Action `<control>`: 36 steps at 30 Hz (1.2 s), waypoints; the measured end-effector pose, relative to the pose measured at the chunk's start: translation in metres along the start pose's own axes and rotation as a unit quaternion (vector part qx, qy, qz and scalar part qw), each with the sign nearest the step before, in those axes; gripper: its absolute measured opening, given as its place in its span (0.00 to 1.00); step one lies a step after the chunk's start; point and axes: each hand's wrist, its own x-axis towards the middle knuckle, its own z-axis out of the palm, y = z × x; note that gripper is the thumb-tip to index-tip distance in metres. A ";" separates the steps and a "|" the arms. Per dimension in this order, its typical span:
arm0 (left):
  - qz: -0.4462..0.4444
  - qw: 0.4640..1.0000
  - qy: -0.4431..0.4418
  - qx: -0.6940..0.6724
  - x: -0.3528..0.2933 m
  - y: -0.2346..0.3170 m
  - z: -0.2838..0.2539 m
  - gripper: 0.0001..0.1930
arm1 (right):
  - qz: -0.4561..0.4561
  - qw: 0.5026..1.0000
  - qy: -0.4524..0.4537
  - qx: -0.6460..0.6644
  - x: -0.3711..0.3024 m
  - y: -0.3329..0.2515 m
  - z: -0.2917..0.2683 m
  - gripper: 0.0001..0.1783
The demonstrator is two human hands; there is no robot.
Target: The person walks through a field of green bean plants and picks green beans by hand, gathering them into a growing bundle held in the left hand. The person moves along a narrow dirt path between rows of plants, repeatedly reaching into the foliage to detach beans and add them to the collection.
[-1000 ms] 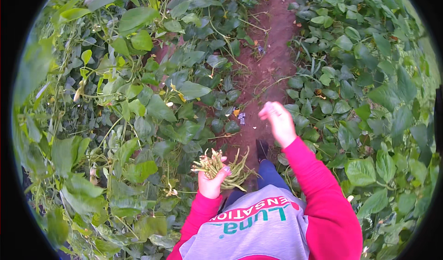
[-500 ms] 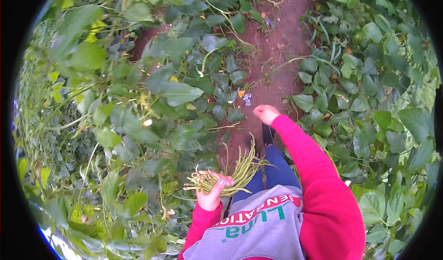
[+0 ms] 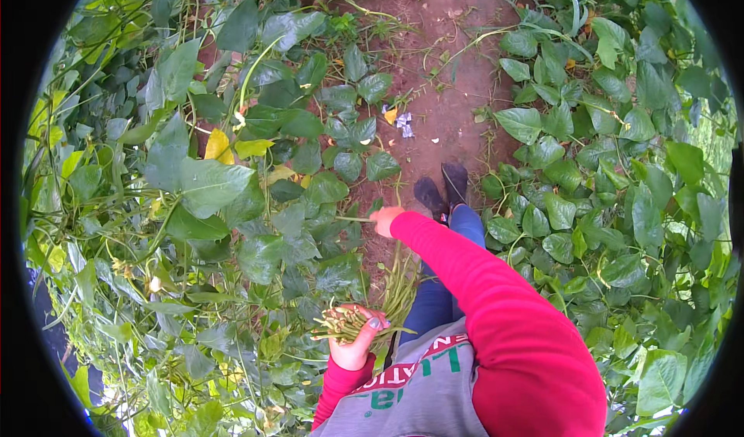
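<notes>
My left hand [image 3: 356, 340], low in the view, is closed around a bundle of long green beans [image 3: 399, 286]. Their pale, cut-looking ends stick out on the left of the fist, and the long tails fan up and to the right beside my leg. Above the bundle, my right hand [image 3: 384, 221] reaches across to the left edge of the path, its fingers closed. A thin green strand, which looks like a single bean [image 3: 353, 218], runs out leftward from its fingertips toward the leaves. My own forearm and sleeve partly hide that hand.
A brown dirt path [image 3: 446, 73] runs away between leafy vines [image 3: 225, 181] on the left and more leafy plants [image 3: 566, 150] on the right. My dark shoes [image 3: 455, 180] stand on it. A yellow leaf [image 3: 390, 115] and a pale purple scrap [image 3: 404, 125] lie farther ahead.
My right hand has moved left and nearer, from over the path to the left-hand vines, and a thin green strand now shows at its fingers. The left hand keeps the bean bundle.
</notes>
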 end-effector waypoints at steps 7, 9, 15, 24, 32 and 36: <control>-0.033 0.999 -0.012 0.018 0.008 -0.019 -0.008 0.11 | 0.024 0.973 0.201 0.111 0.052 0.033 0.031 0.15; -0.030 0.999 -0.018 0.015 0.012 -0.028 -0.010 0.11 | 0.028 0.984 0.178 0.009 0.076 0.034 0.023 0.24; -0.048 0.999 0.006 0.018 0.034 -0.051 -0.012 0.07 | -0.059 0.848 0.508 0.138 0.163 0.044 0.035 0.19; -0.077 0.997 -0.002 0.023 0.039 -0.062 -0.020 0.10 | -0.008 0.938 0.243 -0.247 0.131 0.093 0.029 0.11; -0.035 0.998 -0.043 0.030 0.025 -0.036 0.002 0.11 | 0.044 0.953 0.218 -0.204 -0.005 0.076 -0.040 0.06; -0.004 0.998 -0.035 0.045 0.008 -0.026 0.016 0.11 | 0.031 0.992 0.117 -0.016 -0.035 0.051 -0.056 0.17</control>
